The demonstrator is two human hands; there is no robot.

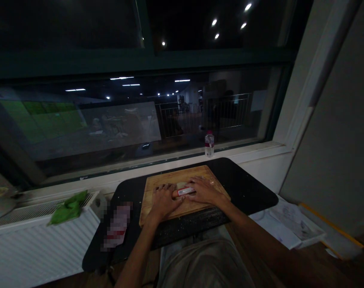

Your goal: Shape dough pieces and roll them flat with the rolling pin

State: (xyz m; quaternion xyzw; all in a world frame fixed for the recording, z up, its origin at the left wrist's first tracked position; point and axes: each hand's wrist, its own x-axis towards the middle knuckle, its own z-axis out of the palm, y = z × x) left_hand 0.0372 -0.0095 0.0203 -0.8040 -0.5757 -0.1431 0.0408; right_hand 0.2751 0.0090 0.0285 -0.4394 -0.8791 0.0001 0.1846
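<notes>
A short wooden rolling pin with a red and white label lies crosswise on a wooden cutting board. My left hand is closed over the pin's left end, with its fingers on the far side and the thumb on the near side. Over the right end, my right hand grips the pin in the same way. Just behind the pin, between the hands, a small pale patch that looks like dough shows. Both palms hide the pin's ends.
The board rests on a black table dusted with pale specks. A blurred-out packet lies at the table's left. A water bottle stands on the windowsill. Left is a radiator with a green cloth; right, a white box.
</notes>
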